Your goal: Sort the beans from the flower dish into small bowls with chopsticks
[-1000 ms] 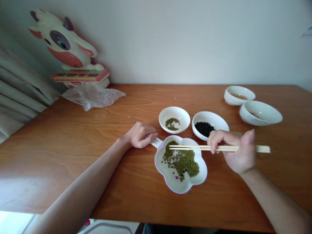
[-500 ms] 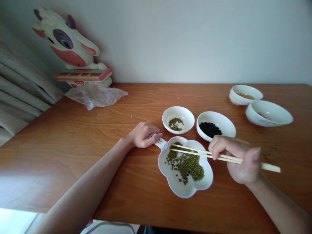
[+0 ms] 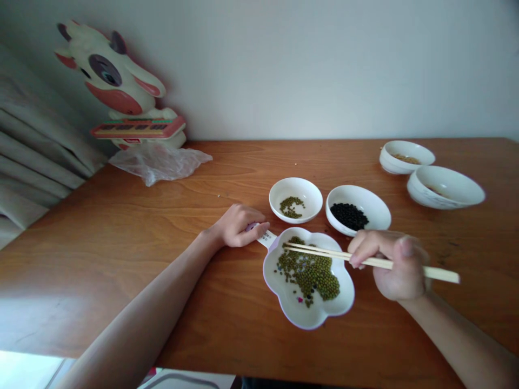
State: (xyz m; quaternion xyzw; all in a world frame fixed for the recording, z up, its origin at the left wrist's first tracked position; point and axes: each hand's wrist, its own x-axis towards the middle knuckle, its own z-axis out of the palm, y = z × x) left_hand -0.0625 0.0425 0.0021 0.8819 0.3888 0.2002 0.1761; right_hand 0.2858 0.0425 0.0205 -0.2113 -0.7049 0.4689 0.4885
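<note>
Your right hand holds a pair of wooden chopsticks in a closed grip, fingers curled over the shafts and thumb on top; the tips reach left over the flower-shaped dish, above its far left part, and the butt ends stick out to the right past the hand. The tips lie close together; you cannot tell whether anything is pinched between them. The dish sits on the wooden surface just in front of you and carries a spread of green mung beans with a few dark and coloured bits mixed in. Your left hand rests on the surface at the dish's left, fingers closed in a narrow grip on the dish's short handle, which bears small print. Just beyond the dish stand two white bowls side by side: the left bowl holds a small cluster of green beans, the right bowl holds black beans. Two more white bowls stand well apart at the far right. A cow-shaped toy and a clear plastic bag sit at the far left by the wall.
</note>
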